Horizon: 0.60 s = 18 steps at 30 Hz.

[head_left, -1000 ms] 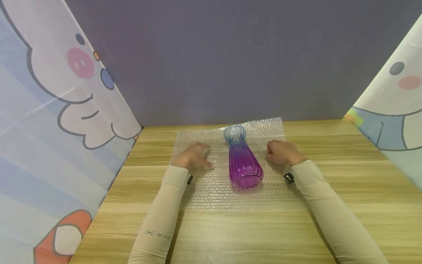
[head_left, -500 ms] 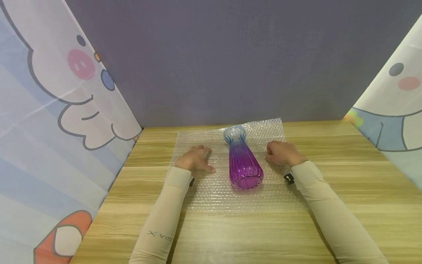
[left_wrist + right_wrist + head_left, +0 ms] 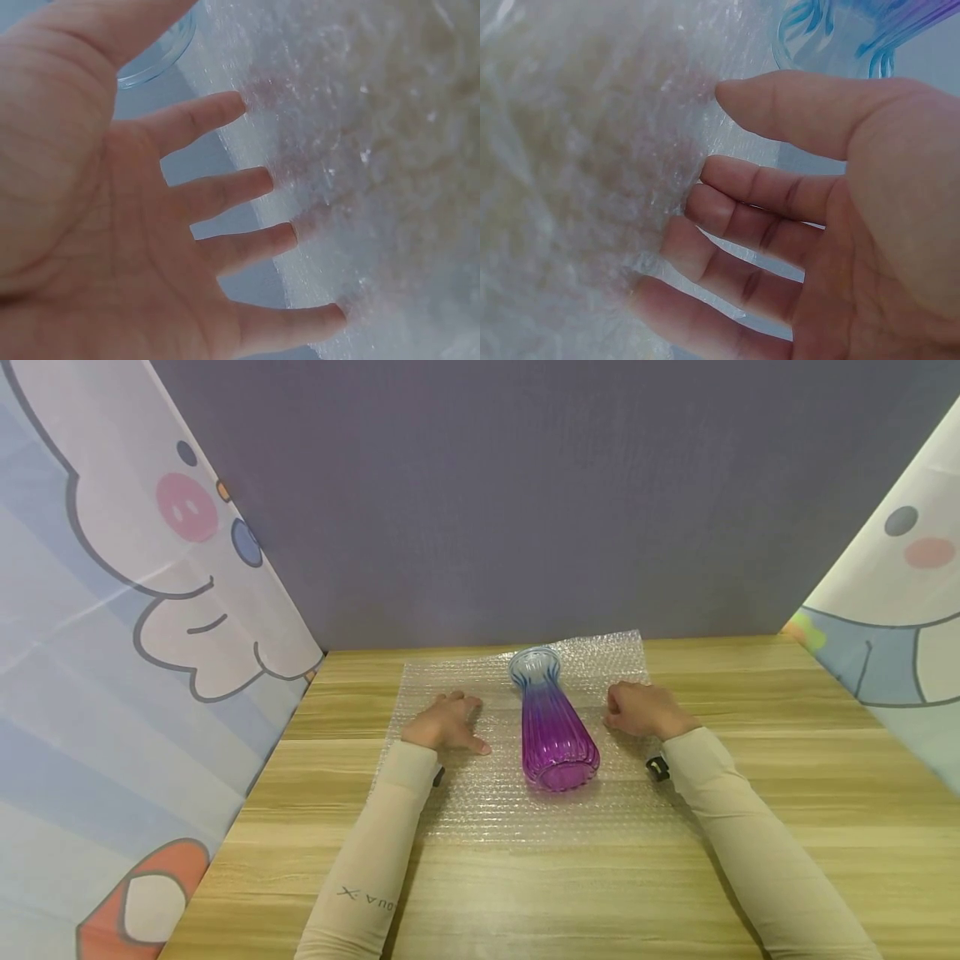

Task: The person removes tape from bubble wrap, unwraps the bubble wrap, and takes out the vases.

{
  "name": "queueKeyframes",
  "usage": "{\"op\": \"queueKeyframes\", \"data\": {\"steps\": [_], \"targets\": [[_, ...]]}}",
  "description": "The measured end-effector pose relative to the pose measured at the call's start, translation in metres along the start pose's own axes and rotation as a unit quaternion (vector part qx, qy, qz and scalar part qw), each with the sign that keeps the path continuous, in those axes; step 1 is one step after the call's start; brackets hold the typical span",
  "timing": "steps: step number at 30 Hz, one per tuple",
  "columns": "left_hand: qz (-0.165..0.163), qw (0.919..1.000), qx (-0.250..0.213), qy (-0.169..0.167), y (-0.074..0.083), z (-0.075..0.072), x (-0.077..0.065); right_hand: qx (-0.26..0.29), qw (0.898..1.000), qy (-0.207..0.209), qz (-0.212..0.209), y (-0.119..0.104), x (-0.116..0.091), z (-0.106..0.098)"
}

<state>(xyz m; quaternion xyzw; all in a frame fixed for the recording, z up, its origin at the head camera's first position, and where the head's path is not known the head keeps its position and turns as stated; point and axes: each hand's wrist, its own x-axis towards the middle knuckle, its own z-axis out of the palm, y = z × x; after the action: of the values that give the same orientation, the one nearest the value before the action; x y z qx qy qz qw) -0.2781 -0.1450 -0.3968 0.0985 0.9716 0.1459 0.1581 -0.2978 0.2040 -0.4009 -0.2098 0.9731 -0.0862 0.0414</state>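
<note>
A ribbed glass vase [image 3: 557, 731], purple at the base and fading to pale blue at its flared mouth, lies on its side on a sheet of bubble wrap [image 3: 487, 810]. Its mouth points toward the back wall. Left of the vase, my left hand [image 3: 444, 724] rests with spread, straight fingers, their tips touching the bubble wrap [image 3: 375, 172] in the left wrist view. To the vase's right is my right hand [image 3: 643, 708]. Its fingers are loosely bent and the fingertips touch the wrap [image 3: 570, 165] in the right wrist view. Both hands are apart from the vase.
Beneath the wrap is a wood-grain table [image 3: 795, 827]. A grey wall [image 3: 480, 502] rises at its far edge. Cartoon-printed cloths [image 3: 97, 677] hang on the left and right sides.
My left hand has shifted slightly to the right over the bubble wrap, with its fingers now still. My right hand and the vase stay in place.
</note>
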Motion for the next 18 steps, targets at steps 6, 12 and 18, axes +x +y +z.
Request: {"op": "queueKeyframes", "data": {"steps": [6,12,18], "targets": [[-0.003,1.0000,0.006,0.003,0.0002,-0.0005,-0.0002,0.002,1.000,0.005,-0.002,-0.0014,0.0004,-0.0008],[0.004,0.9997,0.016,0.017,0.0008,0.0003,0.0011,0.002,1.000,0.006,-0.002,-0.0025,0.0008,-0.0017],[0.017,0.9994,0.017,0.026,0.0009,0.0030,0.0022,0.001,1.000,-0.002,0.004,-0.0014,-0.0006,-0.0004]]}}
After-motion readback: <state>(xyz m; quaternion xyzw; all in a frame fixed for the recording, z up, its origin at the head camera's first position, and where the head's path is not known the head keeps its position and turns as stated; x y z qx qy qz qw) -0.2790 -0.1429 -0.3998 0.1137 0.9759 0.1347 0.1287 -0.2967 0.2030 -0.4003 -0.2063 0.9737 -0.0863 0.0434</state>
